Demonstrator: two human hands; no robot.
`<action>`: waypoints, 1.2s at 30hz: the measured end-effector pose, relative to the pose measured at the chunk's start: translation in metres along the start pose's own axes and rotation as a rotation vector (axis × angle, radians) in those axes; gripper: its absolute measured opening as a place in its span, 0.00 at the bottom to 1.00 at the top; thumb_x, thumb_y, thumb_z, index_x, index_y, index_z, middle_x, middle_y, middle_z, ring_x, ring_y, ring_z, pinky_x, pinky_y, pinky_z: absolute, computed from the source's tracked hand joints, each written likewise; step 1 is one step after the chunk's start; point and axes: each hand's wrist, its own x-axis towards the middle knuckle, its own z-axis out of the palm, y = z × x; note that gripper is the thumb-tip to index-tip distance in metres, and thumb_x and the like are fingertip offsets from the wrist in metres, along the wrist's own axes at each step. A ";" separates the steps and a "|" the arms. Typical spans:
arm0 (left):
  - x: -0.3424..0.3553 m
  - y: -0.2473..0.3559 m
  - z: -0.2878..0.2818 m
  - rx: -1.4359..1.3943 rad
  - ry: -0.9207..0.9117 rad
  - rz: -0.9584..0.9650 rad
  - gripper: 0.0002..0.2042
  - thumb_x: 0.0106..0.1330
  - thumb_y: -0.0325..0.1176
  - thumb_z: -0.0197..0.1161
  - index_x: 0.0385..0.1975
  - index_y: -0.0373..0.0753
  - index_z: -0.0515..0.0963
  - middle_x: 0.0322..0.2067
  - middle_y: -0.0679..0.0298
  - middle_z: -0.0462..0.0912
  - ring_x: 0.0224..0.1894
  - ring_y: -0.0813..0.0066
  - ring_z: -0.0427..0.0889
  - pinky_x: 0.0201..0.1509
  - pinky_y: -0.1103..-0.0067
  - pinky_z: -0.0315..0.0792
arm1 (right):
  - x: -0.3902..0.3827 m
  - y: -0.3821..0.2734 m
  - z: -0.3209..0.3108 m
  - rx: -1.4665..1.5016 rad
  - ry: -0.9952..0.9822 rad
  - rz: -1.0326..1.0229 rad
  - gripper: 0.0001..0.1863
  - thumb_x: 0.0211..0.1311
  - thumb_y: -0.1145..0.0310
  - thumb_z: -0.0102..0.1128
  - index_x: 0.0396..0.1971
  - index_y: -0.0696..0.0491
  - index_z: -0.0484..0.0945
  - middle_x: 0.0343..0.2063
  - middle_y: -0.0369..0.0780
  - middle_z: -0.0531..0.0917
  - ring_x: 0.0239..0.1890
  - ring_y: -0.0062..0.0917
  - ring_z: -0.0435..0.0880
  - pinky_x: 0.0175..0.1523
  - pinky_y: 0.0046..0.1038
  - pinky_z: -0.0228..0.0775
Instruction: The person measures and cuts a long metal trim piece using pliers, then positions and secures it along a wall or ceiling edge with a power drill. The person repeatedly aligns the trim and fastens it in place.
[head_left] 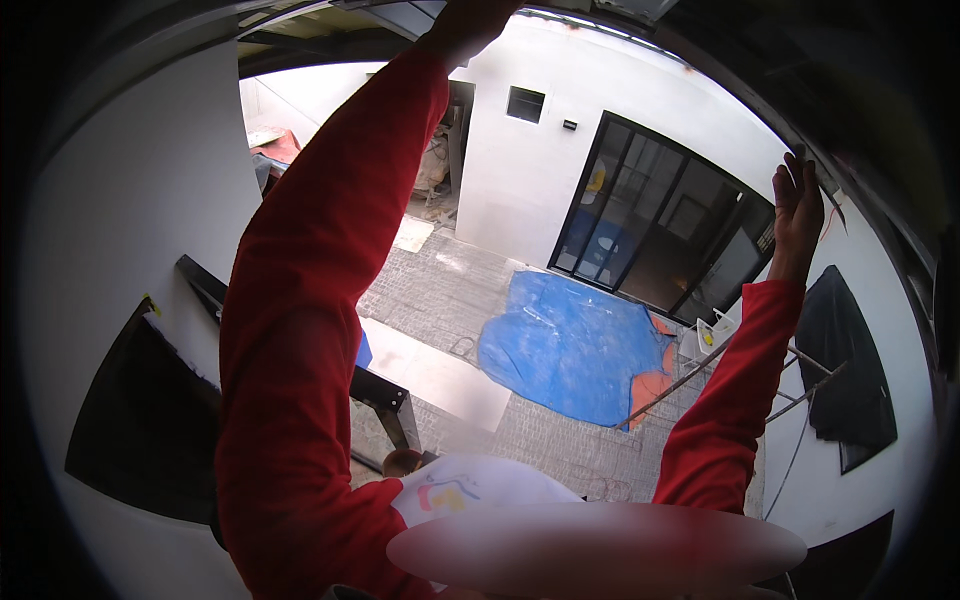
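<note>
Right hand [797, 205] unclenched, fingers up by overhead beam [822, 165] (likely stiff, heavy; hold lower edge); left hand [470, 28]: can't tell.

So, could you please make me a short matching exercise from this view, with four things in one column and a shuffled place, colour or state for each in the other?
Things
1. left hand
2. sheet
3. right hand
4. sliding door

Descriptions
A. black-framed, set in a white wall
B. raised at the picture's right, fingers pointing up
C. cut off by the picture's top edge
D. blue, spread over the paved floor

Right pairs: 1-C, 2-D, 3-B, 4-A
</note>
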 end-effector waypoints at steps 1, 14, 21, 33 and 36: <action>0.000 0.001 -0.003 0.043 -0.014 -0.004 0.20 0.70 0.28 0.57 0.62 0.43 0.75 0.60 0.55 0.77 0.67 0.54 0.71 0.72 0.59 0.64 | 0.000 0.001 -0.002 -0.002 0.008 -0.002 0.22 0.74 0.62 0.62 0.59 0.61 0.76 0.51 0.48 0.84 0.46 0.32 0.87 0.52 0.30 0.85; 0.012 0.017 -0.020 0.017 0.063 -0.072 0.14 0.68 0.31 0.58 0.52 0.43 0.79 0.51 0.57 0.79 0.56 0.55 0.77 0.63 0.60 0.70 | 0.007 0.007 -0.008 0.059 0.003 0.029 0.22 0.73 0.63 0.63 0.59 0.62 0.75 0.49 0.49 0.85 0.44 0.31 0.87 0.49 0.28 0.85; 0.002 0.018 -0.020 -0.094 -0.181 -0.121 0.16 0.65 0.29 0.61 0.53 0.44 0.79 0.51 0.59 0.79 0.56 0.57 0.77 0.59 0.63 0.73 | 0.009 0.010 -0.008 0.054 -0.002 0.046 0.20 0.74 0.64 0.61 0.57 0.61 0.75 0.48 0.49 0.86 0.45 0.33 0.88 0.50 0.30 0.87; 0.009 0.014 -0.022 0.071 -0.017 -0.039 0.25 0.61 0.38 0.70 0.60 0.44 0.76 0.53 0.58 0.78 0.59 0.56 0.75 0.62 0.61 0.71 | 0.029 0.026 -0.013 0.145 -0.034 0.055 0.15 0.71 0.71 0.62 0.52 0.63 0.80 0.44 0.47 0.87 0.45 0.31 0.87 0.50 0.28 0.85; 0.013 0.016 -0.023 0.094 -0.036 -0.056 0.26 0.60 0.39 0.72 0.60 0.44 0.77 0.51 0.59 0.79 0.57 0.56 0.76 0.60 0.62 0.71 | 0.034 0.030 -0.010 0.154 -0.015 0.038 0.14 0.70 0.72 0.63 0.51 0.63 0.81 0.42 0.46 0.87 0.43 0.30 0.88 0.49 0.27 0.85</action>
